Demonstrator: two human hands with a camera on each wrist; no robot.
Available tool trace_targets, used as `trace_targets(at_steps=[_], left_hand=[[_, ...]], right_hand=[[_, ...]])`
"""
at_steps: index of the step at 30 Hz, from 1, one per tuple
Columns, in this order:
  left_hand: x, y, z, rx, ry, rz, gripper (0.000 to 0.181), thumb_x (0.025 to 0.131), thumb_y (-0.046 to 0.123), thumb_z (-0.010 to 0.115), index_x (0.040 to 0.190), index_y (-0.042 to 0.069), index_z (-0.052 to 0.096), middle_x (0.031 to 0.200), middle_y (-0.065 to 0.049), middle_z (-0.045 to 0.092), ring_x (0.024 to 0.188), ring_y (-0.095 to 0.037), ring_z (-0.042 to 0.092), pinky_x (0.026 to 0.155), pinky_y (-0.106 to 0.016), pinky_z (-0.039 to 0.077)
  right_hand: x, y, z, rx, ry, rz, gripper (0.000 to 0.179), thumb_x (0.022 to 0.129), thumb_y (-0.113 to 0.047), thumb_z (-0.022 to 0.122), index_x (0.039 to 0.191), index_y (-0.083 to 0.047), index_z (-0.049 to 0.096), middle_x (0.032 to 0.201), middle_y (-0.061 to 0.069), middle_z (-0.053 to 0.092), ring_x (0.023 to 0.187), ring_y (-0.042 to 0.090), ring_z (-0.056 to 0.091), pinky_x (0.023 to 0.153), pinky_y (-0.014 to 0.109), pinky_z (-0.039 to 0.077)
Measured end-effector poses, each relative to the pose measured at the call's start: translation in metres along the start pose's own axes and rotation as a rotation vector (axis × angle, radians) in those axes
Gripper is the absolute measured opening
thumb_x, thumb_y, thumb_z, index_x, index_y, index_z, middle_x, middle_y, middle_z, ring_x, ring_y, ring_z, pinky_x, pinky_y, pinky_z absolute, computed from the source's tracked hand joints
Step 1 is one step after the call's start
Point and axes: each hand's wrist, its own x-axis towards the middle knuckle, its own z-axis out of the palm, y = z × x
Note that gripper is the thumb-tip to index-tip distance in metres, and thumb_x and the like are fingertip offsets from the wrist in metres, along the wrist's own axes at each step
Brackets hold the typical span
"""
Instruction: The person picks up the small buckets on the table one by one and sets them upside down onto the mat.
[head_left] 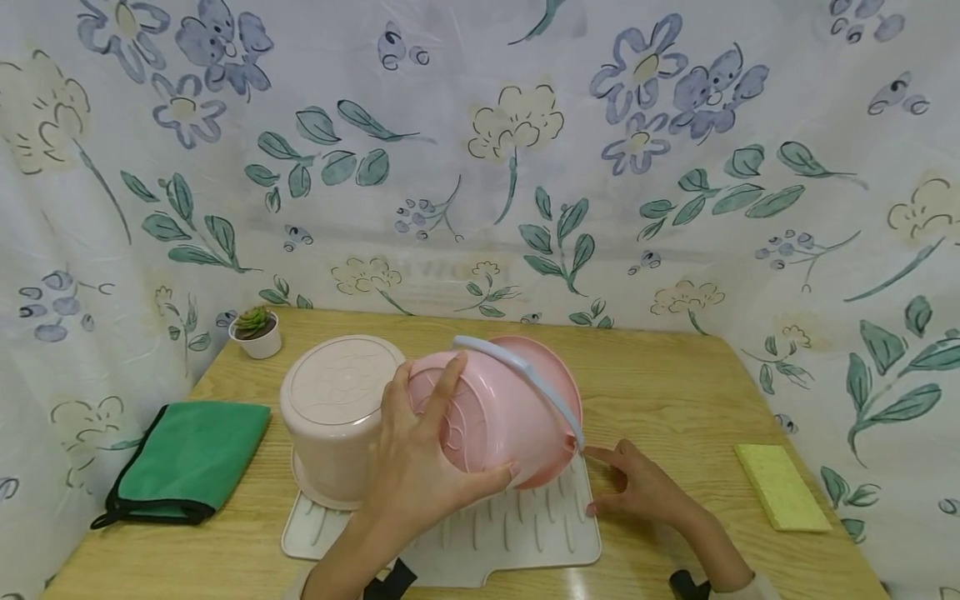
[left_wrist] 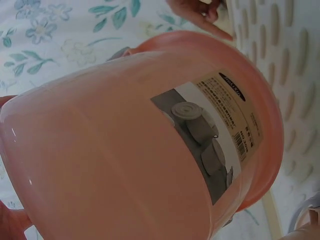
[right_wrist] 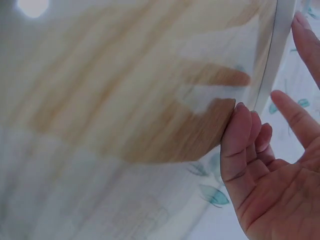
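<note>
A pink bucket [head_left: 491, 408] with a pale blue handle [head_left: 525, 371] is tilted over the white ribbed drying mat [head_left: 525, 537], its base toward my left hand and its rim toward the right. My left hand [head_left: 420, 450] grips the base end, fingers spread over the bottom and thumb along the side. A printed label [left_wrist: 215, 130] shows on its wall in the left wrist view. By the mat's right edge is my right hand [head_left: 645, 487], index finger pointing at the rim and handle end, thumb at the mat, other fingers loosely curled.
An upside-down cream bucket [head_left: 337, 433] stands on the mat's left part, close beside the pink one. A folded green cloth [head_left: 191, 458] lies at left, with a small potted succulent [head_left: 257, 332] behind. On the right lies a yellow sponge cloth [head_left: 782, 487]. Floral curtain [head_left: 480, 167] surrounds the wooden table.
</note>
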Motion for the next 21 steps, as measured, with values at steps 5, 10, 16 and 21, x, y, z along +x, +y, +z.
trace_targets(at_steps=[5,10,16,21], left_hand=[[-0.001,0.0,0.001,0.021,-0.004,-0.002,0.122,0.051,0.073,0.083,0.152,0.057,0.016,0.155,-0.021,0.021,0.136,-0.04,0.038,0.081,-0.066,0.048],[-0.003,0.001,0.003,0.054,-0.017,-0.006,0.122,0.051,0.075,0.082,0.152,0.057,0.016,0.155,-0.023,0.023,0.136,-0.04,0.038,0.082,-0.064,0.049],[-0.005,0.004,0.008,0.083,-0.103,-0.066,0.119,0.054,0.078,0.078,0.152,0.058,0.013,0.158,-0.021,0.017,0.144,-0.04,0.025,0.092,-0.068,0.044],[-0.001,0.009,0.012,0.152,-0.166,-0.101,0.118,0.057,0.083,0.071,0.154,0.054,0.011,0.159,-0.023,0.013,0.145,-0.045,0.021,0.095,-0.071,0.04]], right_hand=[[-0.001,0.001,0.001,0.006,-0.004,0.01,0.078,0.07,-0.039,0.088,0.134,-0.005,0.061,0.08,0.0,0.036,0.068,0.003,0.031,0.057,0.02,0.031],[-0.001,0.003,0.001,-0.015,-0.01,0.021,0.078,0.071,-0.042,0.087,0.135,-0.007,0.06,0.081,-0.001,0.036,0.068,0.003,0.031,0.058,0.02,0.032],[-0.002,0.005,0.002,-0.018,-0.021,0.059,0.078,0.071,-0.046,0.086,0.137,-0.014,0.06,0.08,-0.001,0.035,0.066,0.003,0.031,0.056,0.02,0.03],[-0.001,0.005,0.001,-0.022,-0.023,0.053,0.077,0.071,-0.046,0.086,0.137,-0.015,0.059,0.08,-0.001,0.037,0.064,0.002,0.032,0.056,0.019,0.03]])
